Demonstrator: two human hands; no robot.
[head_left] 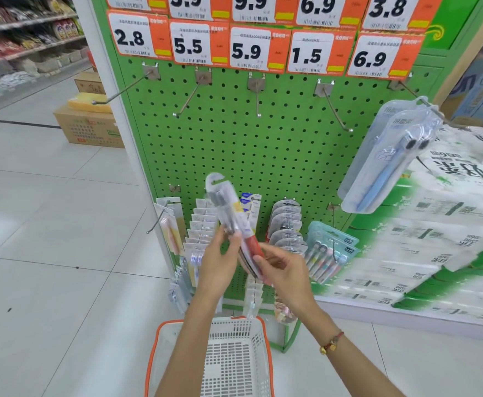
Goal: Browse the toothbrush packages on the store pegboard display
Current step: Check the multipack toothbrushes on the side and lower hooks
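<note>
A green pegboard (249, 144) carries hooks and toothbrush packages. I hold a clear toothbrush package (229, 213) with a red lower part in front of the lower row. My left hand (217, 262) pinches its middle from the left. My right hand (280, 265) grips its lower end from the right. Behind it hang rows of packages: white ones (203, 224), clear-topped ones (287, 224) and a teal multi-brush pack (330, 250). A large clear pack with blue brushes (389, 156) hangs on the upper right hook.
Orange price tags (251, 50) line the top; the hooks (259, 96) under them are bare and stick outward. A white basket with an orange rim (234, 359) sits below my arms. Stacked tissue packs (440, 230) stand at right, cardboard boxes (88, 124) at left.
</note>
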